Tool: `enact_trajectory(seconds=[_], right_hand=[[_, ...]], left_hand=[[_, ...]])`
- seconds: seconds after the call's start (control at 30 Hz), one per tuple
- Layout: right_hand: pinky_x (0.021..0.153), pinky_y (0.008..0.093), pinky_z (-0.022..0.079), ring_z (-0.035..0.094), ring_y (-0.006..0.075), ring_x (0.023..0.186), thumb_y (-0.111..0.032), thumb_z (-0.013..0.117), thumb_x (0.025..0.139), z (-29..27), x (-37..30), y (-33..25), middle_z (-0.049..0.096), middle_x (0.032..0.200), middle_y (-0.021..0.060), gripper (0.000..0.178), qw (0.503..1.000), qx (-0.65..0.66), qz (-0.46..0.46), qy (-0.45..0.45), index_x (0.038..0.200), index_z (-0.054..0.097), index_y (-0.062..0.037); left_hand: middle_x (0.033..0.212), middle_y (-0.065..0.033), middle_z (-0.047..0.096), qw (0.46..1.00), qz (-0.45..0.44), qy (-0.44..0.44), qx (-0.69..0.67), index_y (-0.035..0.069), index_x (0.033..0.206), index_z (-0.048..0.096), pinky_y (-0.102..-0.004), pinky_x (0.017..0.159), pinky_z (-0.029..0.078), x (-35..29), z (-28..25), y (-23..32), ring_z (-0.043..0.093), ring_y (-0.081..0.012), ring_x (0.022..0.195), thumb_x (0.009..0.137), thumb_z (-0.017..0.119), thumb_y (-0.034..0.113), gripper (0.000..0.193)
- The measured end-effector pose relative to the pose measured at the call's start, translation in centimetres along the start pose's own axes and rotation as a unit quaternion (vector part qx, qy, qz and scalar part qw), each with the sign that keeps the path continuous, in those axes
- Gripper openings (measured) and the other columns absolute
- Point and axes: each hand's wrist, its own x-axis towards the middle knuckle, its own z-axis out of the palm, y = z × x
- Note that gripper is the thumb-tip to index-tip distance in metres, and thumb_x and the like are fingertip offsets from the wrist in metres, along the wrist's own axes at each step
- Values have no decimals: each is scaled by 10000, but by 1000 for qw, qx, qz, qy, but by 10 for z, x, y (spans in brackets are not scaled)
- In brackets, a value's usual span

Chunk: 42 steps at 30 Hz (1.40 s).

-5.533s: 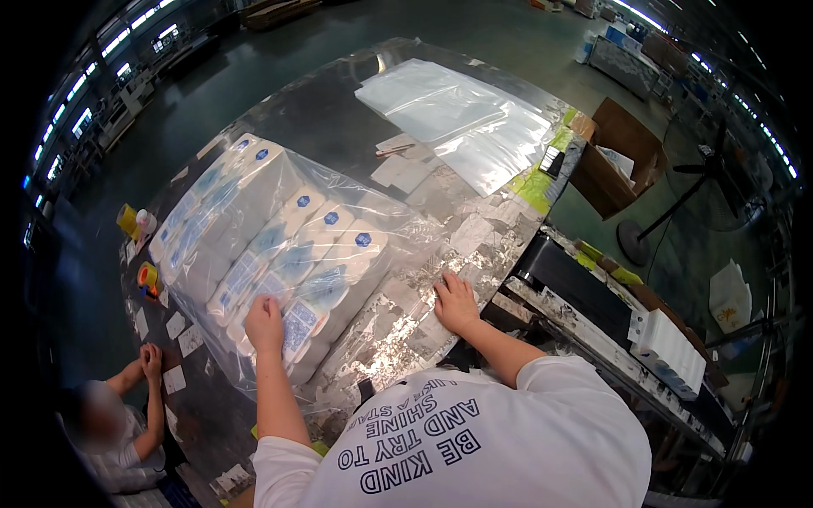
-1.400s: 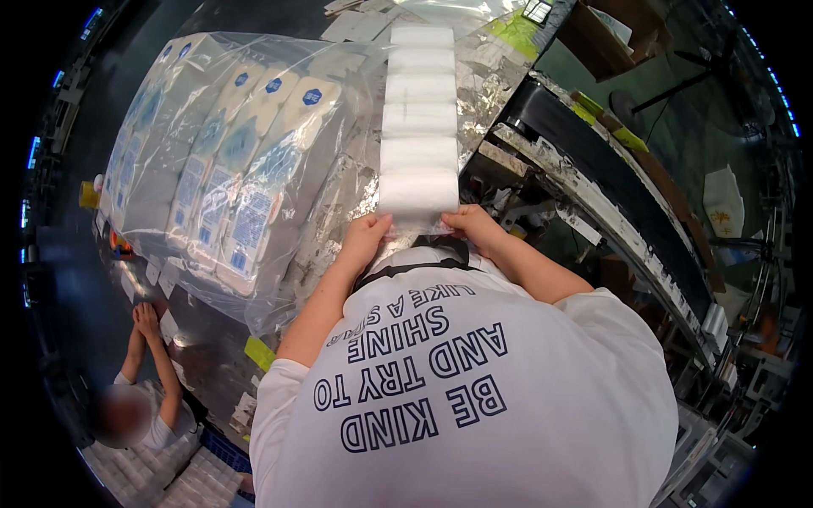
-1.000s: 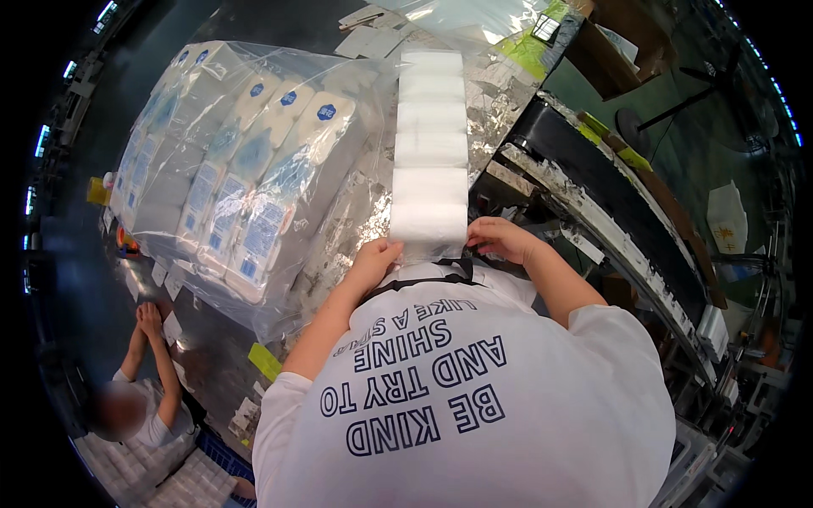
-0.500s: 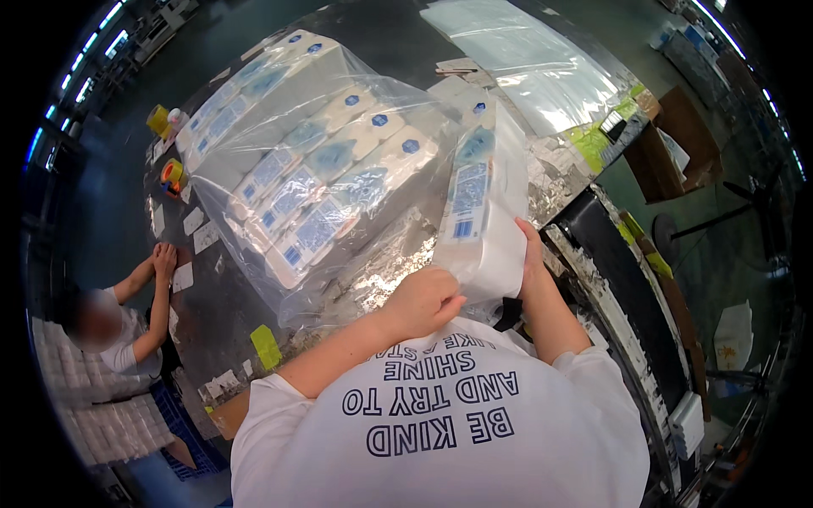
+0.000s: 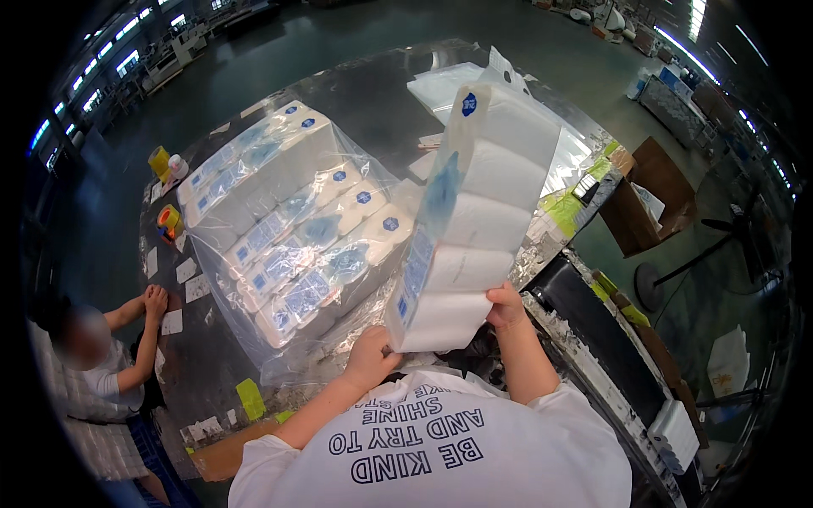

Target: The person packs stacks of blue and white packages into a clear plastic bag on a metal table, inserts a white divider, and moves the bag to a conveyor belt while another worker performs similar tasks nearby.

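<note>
A long white pack of paper rolls [image 5: 478, 216] with a blue-printed side stands tilted up in front of me, its far end raised. My left hand [image 5: 371, 359] is closed at its lower left corner. At the lower right edge my right hand [image 5: 506, 305] grips it, thumb showing and the other fingers partly hidden. Left of the pack, a large clear plastic bag [image 5: 254, 326] lies on the dark table [image 5: 212, 339]. Several similar packs [image 5: 318, 229] sit inside the bag, in a higher block at the far side and a lower row nearer me.
Tape rolls [image 5: 169, 222] lie by the table's left edge, near a co-worker's joined hands [image 5: 155, 298]. Flat clear plastic sheets [image 5: 559, 173] are at the far right. A black conveyor belt [image 5: 605, 339] runs along my right, with another white pack [image 5: 673, 436]. Beyond stand a cardboard box [image 5: 644, 212] and a fan [image 5: 749, 229].
The held pack has tilted up, its far end rising and its ribbed white face turning toward me. My left hand has moved down and left onto its corner. My view has shifted.
</note>
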Motion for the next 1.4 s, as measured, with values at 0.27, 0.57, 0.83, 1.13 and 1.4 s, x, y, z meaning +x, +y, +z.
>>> enact_trajectory(seconds=[0.27, 0.57, 0.83, 1.13, 1.4], right_hand=[[1086, 373, 308, 379, 227, 1324, -182, 799, 632, 50, -2, -10, 405, 1418, 96, 1057, 971, -233, 0, -51, 1492, 202, -39], [972, 394, 451, 551, 275, 1163, -326, 819, 686, 54, 31, -52, 549, 1289, 141, 838, 992, 24, -75, -93, 1366, 440, -15], [943, 399, 468, 562, 277, 1133, -354, 741, 746, 100, -4, -79, 550, 1276, 144, 763, 940, -261, 88, -201, 1360, 432, -23], [910, 405, 486, 574, 280, 1098, -385, 653, 814, 107, 39, 25, 551, 1261, 148, 685, 882, -327, 239, -241, 1354, 423, -32], [881, 410, 502, 585, 282, 1068, -412, 575, 874, 112, 90, 71, 552, 1247, 152, 624, 943, -107, 291, -119, 1349, 415, -40]], left_hand=[[1020, -165, 655, 988, -99, 72, -97, 60, 1040, 655, -385, 859, 478, 2, -1, 2, 599, -372, 1016, 739, 679, 91, 304], [1236, -161, 561, 986, 143, 48, 67, 125, 1172, 596, -439, 950, 419, -9, -40, 40, 529, -352, 1150, 759, 724, 207, 440], [1157, -117, 569, 919, -126, 102, 358, 131, 1176, 634, -435, 933, 428, -20, -87, -59, 530, -300, 1111, 806, 682, 235, 387], [765, -49, 525, 916, -114, 334, -190, 32, 985, 711, -285, 735, 418, 31, -202, 18, 520, -170, 762, 929, 524, 139, 223], [681, -33, 507, 941, 36, 336, 23, 38, 1062, 711, -276, 610, 376, -15, -189, 60, 465, -151, 647, 951, 571, 234, 265]])
